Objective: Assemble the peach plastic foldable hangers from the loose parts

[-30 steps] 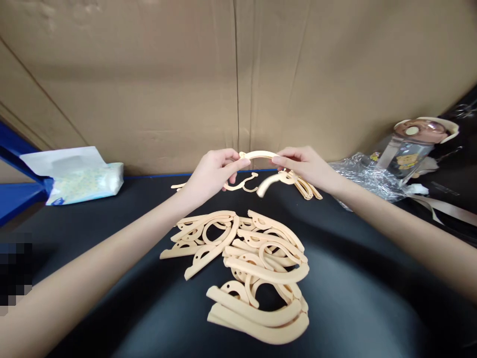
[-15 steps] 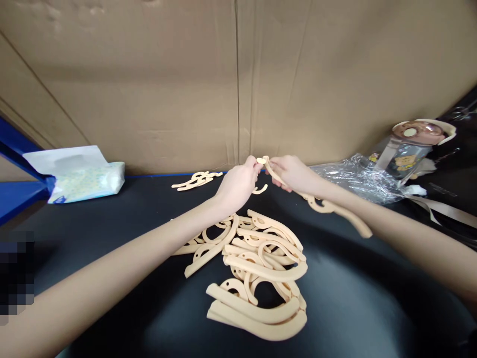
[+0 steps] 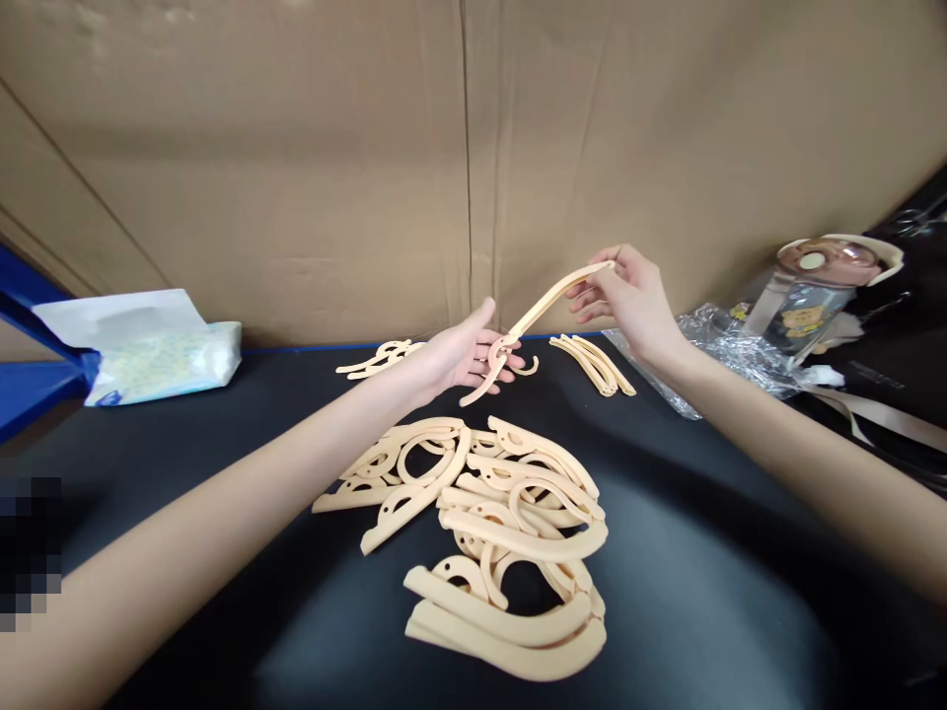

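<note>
Up by the cardboard, a beige folding clothes hanger (image 3: 551,296) slants down to the left. My right hand (image 3: 636,301) pinches its upper end between thumb and fingers. Its ringed middle and lower arm cross in front of the fingers of my left hand (image 3: 459,360), which is open with thumb raised and fingers spread. Behind those fingertips shows a small curved hook tip (image 3: 531,368); I cannot tell whether it belongs to the held hanger. Nearer me lies a pile of folded beige hangers (image 3: 518,532).
Several slim beige hanger pieces (image 3: 592,365) lie right of centre, others (image 3: 377,360) at back left. A wipes pack (image 3: 167,360) stands at left. Crumpled clear plastic (image 3: 710,345) and a drink bottle (image 3: 810,306) are at right. Cardboard (image 3: 296,177) rises behind the black table (image 3: 702,592).
My hands have moved apart, the right one up and rightward. The hanger's long arm, which trailed under my right forearm, now spans between the hands. My left fingers have opened.
</note>
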